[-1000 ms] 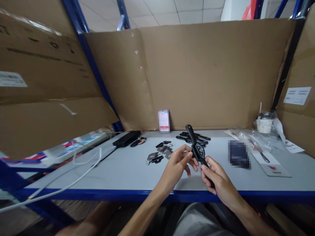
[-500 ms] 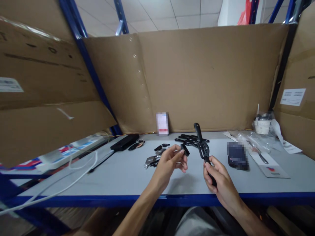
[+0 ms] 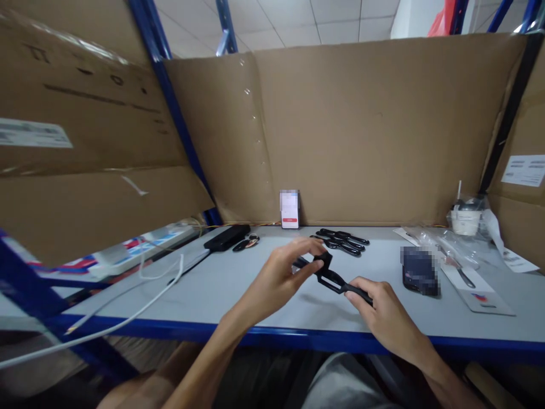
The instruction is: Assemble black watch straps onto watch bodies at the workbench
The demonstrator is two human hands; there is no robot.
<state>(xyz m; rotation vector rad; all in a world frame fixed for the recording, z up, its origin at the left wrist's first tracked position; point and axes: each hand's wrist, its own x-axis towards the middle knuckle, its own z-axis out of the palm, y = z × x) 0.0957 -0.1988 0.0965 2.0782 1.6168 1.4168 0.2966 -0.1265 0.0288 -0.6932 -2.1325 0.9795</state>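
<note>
My right hand (image 3: pixel 381 307) is closed around the handle of a black plastic tool (image 3: pixel 331 282) with a slotted frame. The tool is tilted, its far end pointing up and left. My left hand (image 3: pixel 287 270) pinches a small black piece (image 3: pixel 325 259) between thumb and fingers, right at the tool's frame; whether the piece sits inside the frame I cannot tell. Behind my hands lies a pile of similar black tools (image 3: pixel 344 241). My left hand and forearm hide the table area where small metal and black parts lay.
A lit phone (image 3: pixel 290 211) leans on the cardboard back wall. To the right lie a dark blurred object (image 3: pixel 419 272), a packing card (image 3: pixel 481 295), plastic bags and a wrapped cup (image 3: pixel 465 220). At left are a black box (image 3: pixel 227 237), keys (image 3: pixel 247 243), a white cable and a power strip.
My right hand has tipped the tool from upright toward the left. My left hand has brought the small black piece to its frame. The view has shifted slightly left.
</note>
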